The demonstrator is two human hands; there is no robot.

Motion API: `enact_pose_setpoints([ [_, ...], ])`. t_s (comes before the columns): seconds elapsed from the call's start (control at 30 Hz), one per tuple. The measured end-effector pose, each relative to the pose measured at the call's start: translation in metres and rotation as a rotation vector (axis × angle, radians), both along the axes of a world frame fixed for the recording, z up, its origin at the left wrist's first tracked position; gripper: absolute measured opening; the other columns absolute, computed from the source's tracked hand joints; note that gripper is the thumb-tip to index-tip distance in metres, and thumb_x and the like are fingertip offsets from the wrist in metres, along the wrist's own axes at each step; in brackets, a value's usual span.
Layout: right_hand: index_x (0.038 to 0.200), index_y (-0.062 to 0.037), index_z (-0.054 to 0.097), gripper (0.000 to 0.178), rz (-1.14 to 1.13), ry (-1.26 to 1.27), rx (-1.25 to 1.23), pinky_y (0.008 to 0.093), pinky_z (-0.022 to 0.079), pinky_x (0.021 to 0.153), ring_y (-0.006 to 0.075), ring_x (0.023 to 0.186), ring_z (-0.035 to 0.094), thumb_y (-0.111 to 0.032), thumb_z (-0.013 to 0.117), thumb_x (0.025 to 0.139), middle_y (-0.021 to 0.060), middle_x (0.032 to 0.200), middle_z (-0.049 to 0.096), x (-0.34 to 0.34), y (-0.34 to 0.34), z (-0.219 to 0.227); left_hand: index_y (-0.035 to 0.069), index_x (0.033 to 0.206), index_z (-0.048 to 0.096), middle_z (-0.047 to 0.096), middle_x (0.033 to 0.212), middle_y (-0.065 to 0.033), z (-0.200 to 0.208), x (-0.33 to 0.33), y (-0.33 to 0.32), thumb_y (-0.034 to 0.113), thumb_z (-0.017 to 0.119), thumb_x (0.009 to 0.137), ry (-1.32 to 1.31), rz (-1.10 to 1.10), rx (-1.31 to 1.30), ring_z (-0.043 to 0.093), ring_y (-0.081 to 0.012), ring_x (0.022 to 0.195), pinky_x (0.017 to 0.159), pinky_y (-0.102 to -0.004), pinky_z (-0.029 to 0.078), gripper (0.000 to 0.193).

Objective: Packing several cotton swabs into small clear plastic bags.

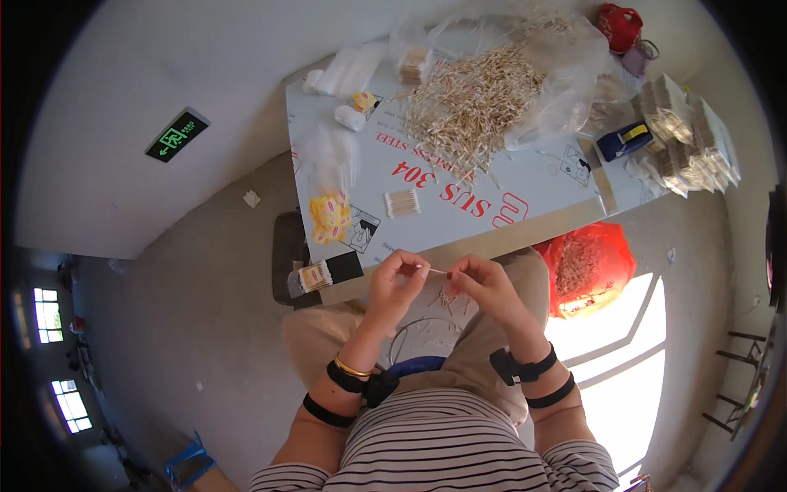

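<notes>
I have a swab [434,269] pinched between thumb and finger at both ends, the left hand [398,287] on one and the right hand [485,285] on the other. It sits above the lap, near the close edge of the table [525,174]. Past it I see a short row of swabs [402,202], then a loose heap [475,94] partly inside a clear bag [570,86]. Right of the knees is a red bag [616,252].
</notes>
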State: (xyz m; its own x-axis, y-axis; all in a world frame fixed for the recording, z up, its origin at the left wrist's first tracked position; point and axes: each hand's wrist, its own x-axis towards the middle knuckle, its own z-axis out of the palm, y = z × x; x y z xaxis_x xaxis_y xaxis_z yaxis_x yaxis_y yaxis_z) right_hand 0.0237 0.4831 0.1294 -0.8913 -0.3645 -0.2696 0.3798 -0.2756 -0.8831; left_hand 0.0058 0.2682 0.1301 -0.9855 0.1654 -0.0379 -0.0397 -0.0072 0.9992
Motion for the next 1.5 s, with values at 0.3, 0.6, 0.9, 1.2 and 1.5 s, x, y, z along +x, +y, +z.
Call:
enact_pose_setpoints([
  [0.3, 0.11, 0.0, 0.067, 0.011, -0.273, 0.23, 0.114, 0.0244, 0.053, 0.081, 0.0087, 0.089, 0.067, -0.006, 0.069, 0.1, 0.0009, 0.094, 0.07, 0.048, -0.003, 0.052, 0.001, 0.099, 0.072, 0.067, 0.089, -0.0047, 0.072, 0.043, -0.012, -0.004, 0.073, 0.089, 0.39, -0.017, -0.264, 0.059, -0.0123, 0.079, 0.076, -0.0264, 0.049, 0.012],
  [0.6, 0.112, 0.0007, 0.065, 0.014, -0.234, 0.443, 0.242, 0.0257, 0.053, 0.088, 0.0118, 0.097, 0.069, -0.002, 0.069, 0.099, 0.0043, 0.103, 0.07, 0.094, -0.014, 0.098, 0.003, 0.101, 0.072, 0.067, 0.094, -0.0047, 0.104, 0.097, -0.03, -0.006, 0.073, 0.089, 0.432, 0.01, -0.168, 0.06, -0.0119, 0.081, 0.077, -0.0261, 0.05, 0.015],
  [0.9, 0.11, 0.0, 0.066, 0.011, -0.286, 0.4, 0.092, 0.0251, 0.052, 0.087, 0.0097, 0.095, 0.068, -0.004, 0.068, 0.1, 0.0032, 0.099, 0.072, 0.125, -0.022, 0.106, 0.004, 0.1, 0.076, 0.071, 0.096, -0.0049, 0.122, 0.124, -0.035, -0.003, 0.076, 0.087, 0.523, -0.007, -0.205, 0.063, -0.0127, 0.08, 0.078, -0.0266, 0.051, 0.014],
  [1.2, 0.098, -0.0017, 0.069, 0.007, -0.725, 0.694, 0.845, 0.0315, 0.052, 0.081, 0.0214, 0.087, 0.068, -0.002, 0.072, 0.092, 0.0089, 0.095, 0.07, 0.12, 0.05, 0.105, 0.0, 0.147, 0.052, 0.059, 0.141, -0.0197, 0.076, 0.132, -0.05, 0.031, 0.088, 0.083, 0.47, -0.289, -0.643, 0.059, -0.035, 0.125, 0.108, -0.0434, 0.047, 0.08],
  [1.5, 0.112, -0.0074, 0.069, 0.026, -0.746, 0.76, 1.604, 0.0484, 0.048, 0.094, 0.0379, 0.109, 0.059, -0.016, 0.076, 0.088, 0.0149, 0.115, 0.066, 0.075, 0.193, 0.012, -0.004, 0.148, 0.048, 0.05, 0.151, -0.0276, -0.03, 0.096, -0.067, 0.047, 0.075, 0.093, 0.112, -0.505, -0.769, 0.048, -0.0427, 0.141, 0.116, -0.0463, 0.041, 0.079],
])
